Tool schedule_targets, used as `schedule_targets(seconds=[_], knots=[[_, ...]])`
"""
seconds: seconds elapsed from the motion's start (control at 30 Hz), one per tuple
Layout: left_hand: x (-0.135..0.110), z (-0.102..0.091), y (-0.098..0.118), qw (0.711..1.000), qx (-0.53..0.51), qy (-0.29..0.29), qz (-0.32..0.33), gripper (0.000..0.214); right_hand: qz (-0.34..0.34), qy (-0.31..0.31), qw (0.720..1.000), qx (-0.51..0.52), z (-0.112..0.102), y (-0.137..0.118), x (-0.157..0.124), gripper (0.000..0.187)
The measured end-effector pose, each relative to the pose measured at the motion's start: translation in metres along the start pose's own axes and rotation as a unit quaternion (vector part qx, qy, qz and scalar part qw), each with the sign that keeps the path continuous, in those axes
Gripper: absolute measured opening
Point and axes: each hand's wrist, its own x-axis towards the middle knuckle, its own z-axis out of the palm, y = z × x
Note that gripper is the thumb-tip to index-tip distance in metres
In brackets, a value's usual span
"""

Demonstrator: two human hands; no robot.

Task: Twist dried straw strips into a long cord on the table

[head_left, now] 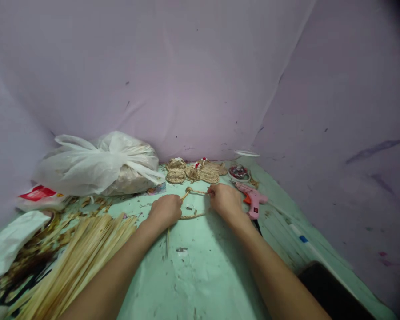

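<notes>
Mint tabletop [200, 266]: left hand [166, 210], right hand [224, 201] on braid [195, 192]; illegible label [37, 193]

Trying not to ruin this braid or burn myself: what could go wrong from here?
The glue gun lies right beside the right hand; if hot, it could burn the wrist. Both that hand and the left hand grip the braided cord; a hard pull might fray it. The left forearm is close to the straw bundle and could scatter it.

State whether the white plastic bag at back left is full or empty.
Full: the white plastic bag bulges roundly, and tan material shows through its thin wall.
</notes>
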Motion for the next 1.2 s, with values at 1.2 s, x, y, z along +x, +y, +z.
schedule_targets(seconds=[1.2], knots=[[-0.015,-0.009,0.023,0.998,-0.020,0.026,-0.046,0.027,0.205,-0.292,0.770,0.529,0.017,-0.057,0.026,0.019]])
